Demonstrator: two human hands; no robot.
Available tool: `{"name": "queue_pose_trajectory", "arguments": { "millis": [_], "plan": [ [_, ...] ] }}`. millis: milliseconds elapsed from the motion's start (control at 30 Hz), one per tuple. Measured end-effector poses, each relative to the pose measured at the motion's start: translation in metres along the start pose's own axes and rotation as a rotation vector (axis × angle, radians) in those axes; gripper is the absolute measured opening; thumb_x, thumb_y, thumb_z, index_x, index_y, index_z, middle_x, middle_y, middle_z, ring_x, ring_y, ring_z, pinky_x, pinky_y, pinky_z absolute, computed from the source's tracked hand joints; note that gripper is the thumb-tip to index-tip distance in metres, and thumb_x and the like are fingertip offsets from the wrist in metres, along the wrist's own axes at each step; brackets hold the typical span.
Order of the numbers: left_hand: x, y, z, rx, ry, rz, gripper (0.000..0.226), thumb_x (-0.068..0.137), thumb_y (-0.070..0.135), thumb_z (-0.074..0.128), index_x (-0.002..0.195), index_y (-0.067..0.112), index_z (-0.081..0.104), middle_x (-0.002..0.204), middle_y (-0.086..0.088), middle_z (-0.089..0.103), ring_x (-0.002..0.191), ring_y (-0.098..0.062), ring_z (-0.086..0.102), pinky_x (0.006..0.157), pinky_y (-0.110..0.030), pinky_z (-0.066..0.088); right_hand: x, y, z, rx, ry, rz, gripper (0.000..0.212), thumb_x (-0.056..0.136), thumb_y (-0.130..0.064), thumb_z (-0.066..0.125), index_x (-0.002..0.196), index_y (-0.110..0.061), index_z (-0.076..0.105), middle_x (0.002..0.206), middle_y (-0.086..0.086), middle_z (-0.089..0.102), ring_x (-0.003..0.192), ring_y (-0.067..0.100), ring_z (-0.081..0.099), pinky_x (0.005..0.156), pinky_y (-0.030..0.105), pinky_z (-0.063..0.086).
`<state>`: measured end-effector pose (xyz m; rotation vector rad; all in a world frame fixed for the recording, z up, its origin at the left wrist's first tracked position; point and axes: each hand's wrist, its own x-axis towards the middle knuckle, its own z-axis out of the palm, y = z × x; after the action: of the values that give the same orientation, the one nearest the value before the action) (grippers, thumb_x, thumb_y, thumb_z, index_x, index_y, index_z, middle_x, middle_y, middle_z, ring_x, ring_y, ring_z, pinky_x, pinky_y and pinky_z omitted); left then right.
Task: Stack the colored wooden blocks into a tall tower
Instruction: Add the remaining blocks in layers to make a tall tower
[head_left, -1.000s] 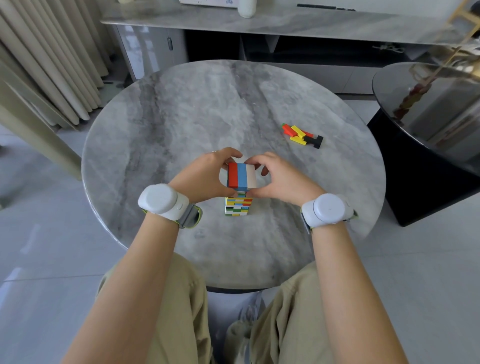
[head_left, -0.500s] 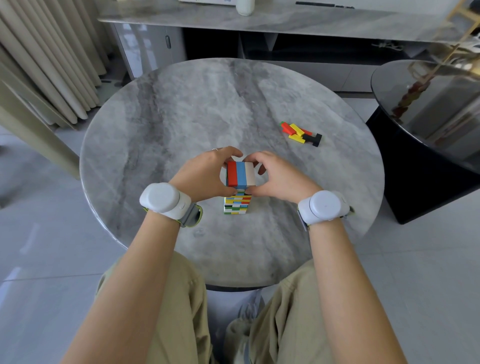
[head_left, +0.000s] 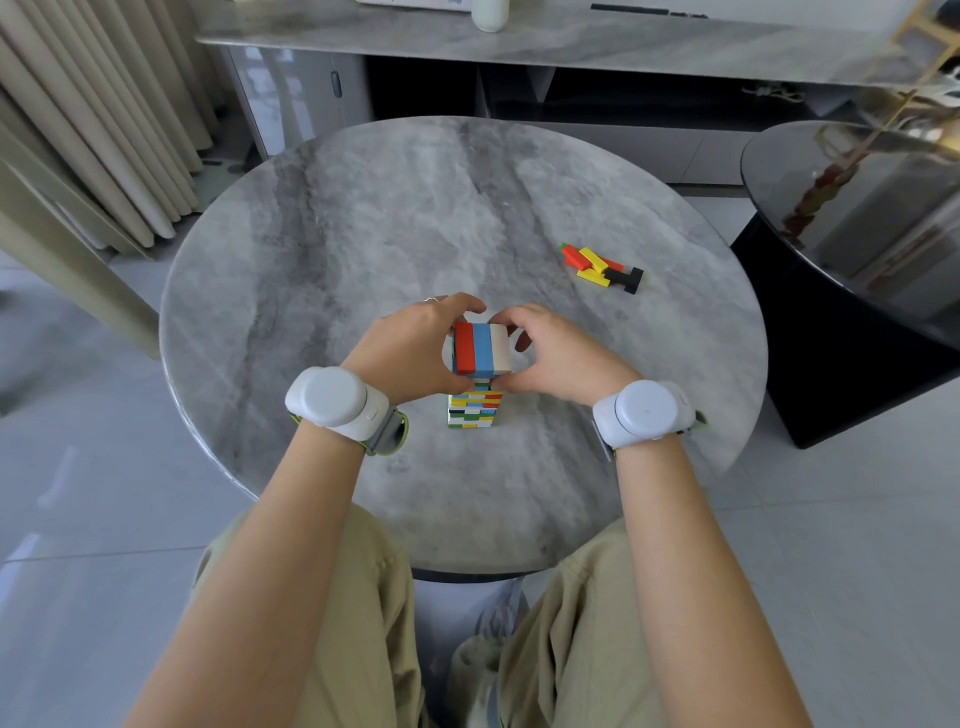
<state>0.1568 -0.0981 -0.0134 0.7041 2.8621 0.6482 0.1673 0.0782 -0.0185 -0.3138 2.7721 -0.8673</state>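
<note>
A tall tower of colored wooden blocks (head_left: 475, 410) stands near the front of the round grey marble table (head_left: 322, 249). Its top layer (head_left: 481, 349) is a red, a blue and a pale block side by side. My left hand (head_left: 410, 351) cups the tower's top from the left, fingers pressed on the red block's side. My right hand (head_left: 561, 353) cups it from the right, fingertips against the pale block. The tower's middle is hidden behind both hands. Several loose blocks (head_left: 602, 267), red, yellow, green and black, lie in a small heap at the right.
A dark glossy round side table (head_left: 857, 270) stands close on the right. A long grey sideboard (head_left: 571, 47) runs along the back, curtains (head_left: 88, 130) hang at the left. Both wrists carry white devices. My knees sit under the table's near edge.
Both hands stay around the tower's top layer with only slight shifts of the fingers. The tower and the loose blocks have not moved.
</note>
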Motion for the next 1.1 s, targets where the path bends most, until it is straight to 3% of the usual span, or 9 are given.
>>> {"name": "queue_pose_trajectory", "arguments": {
  "millis": [167,367,500,567,633,700,767,900,1100],
  "plan": [
    [-0.009,0.003,-0.001,-0.251,-0.102,-0.13,0.095,0.076,0.035,0.074,0.148,0.016,0.015,0.149,-0.003,0.032,0.137,-0.015,0.033,0.109,-0.029,0.031,-0.012,0.002,-0.005,0.217,-0.05,0.06,0.096,0.076,-0.017,0.075,0.148,-0.021,0.012,0.144,0.004,0.03,0.132,0.01,0.029,0.101,0.017,0.023],
    [-0.01,0.029,-0.002,-0.972,0.02,-0.572,0.053,0.102,0.031,0.029,0.148,0.006,0.019,0.156,-0.011,0.02,0.142,-0.022,0.023,0.115,-0.035,0.019,-0.017,-0.026,0.0,1.15,0.121,0.338,0.051,0.099,-0.029,0.038,0.146,-0.012,0.026,0.151,-0.001,0.032,0.142,0.017,0.024,0.113,0.026,0.022],
    [-0.005,0.052,0.004,-1.362,0.084,-0.73,0.057,0.103,0.035,0.023,0.142,-0.006,0.027,0.131,-0.016,0.052,0.114,-0.022,0.058,0.092,-0.031,0.044,-0.013,-0.045,0.009,1.136,0.044,0.328,0.038,0.101,-0.045,0.023,0.122,-0.022,0.044,0.06,-0.016,0.06,0.065,-0.002,0.061,0.055,0.008,0.044],
    [-0.004,0.055,0.006,-1.397,0.048,-0.752,0.059,0.102,0.04,0.023,0.134,-0.008,0.04,0.086,-0.011,0.068,0.068,-0.015,0.066,0.063,-0.025,0.049,-0.013,-0.046,0.009,1.128,0.054,0.326,0.03,0.1,-0.047,0.021,0.103,-0.027,0.043,0.044,-0.013,0.052,0.044,-0.007,0.054,0.043,0.01,0.042],
    [-0.002,0.053,0.008,-1.371,0.047,-0.764,0.059,0.102,0.042,0.023,0.126,-0.006,0.046,0.082,-0.016,0.064,0.068,-0.015,0.068,0.063,-0.025,0.05,-0.011,-0.042,0.011,1.131,0.075,0.322,0.04,0.101,-0.045,0.02,0.08,-0.021,0.043,0.037,-0.011,0.051,0.039,-0.002,0.052,0.038,0.008,0.037],
    [0.003,0.049,0.01,-1.347,0.062,-0.778,0.053,0.102,0.039,0.022,0.137,0.001,0.037,0.125,-0.029,0.053,0.111,-0.016,0.062,0.09,-0.026,0.046,-0.008,-0.041,0.013,1.116,0.052,0.325,0.039,0.101,-0.046,0.02,0.088,-0.022,0.048,0.062,-0.012,0.065,0.063,0.0,0.06,0.048,0.008,0.041],
    [0.005,0.048,0.009,-1.355,0.096,-0.783,0.057,0.103,0.038,0.022,0.144,-0.002,0.025,0.146,-0.019,0.039,0.132,-0.024,0.042,0.102,-0.027,0.035,-0.012,-0.044,0.011,1.156,0.019,0.393,0.048,0.1,-0.048,0.019,0.135,-0.022,0.038,0.121,-0.005,0.06,0.111,0.012,0.058,0.067,0.015,0.041],
    [0.005,0.042,0.012,-1.437,0.063,-0.791,0.055,0.102,0.042,0.023,0.126,-0.001,0.046,0.081,-0.015,0.067,0.07,-0.022,0.066,0.046,-0.018,0.052,-0.014,-0.049,0.01,1.227,-0.019,0.427,0.064,0.099,-0.049,0.02,0.145,-0.005,0.027,0.148,0.017,0.035,0.133,0.029,0.041,0.065,0.021,0.042],
    [0.011,0.039,0.018,-1.41,0.089,-0.798,0.053,0.101,0.043,0.026,0.126,0.001,0.046,0.098,-0.018,0.061,0.071,-0.024,0.06,0.061,-0.029,0.048,-0.015,-0.054,0.007,1.279,-0.05,0.462,0.064,0.099,-0.051,0.021,0.146,-0.008,0.024,0.148,0.02,0.033,0.131,0.028,0.043,0.071,0.023,0.044]
  ]
}}
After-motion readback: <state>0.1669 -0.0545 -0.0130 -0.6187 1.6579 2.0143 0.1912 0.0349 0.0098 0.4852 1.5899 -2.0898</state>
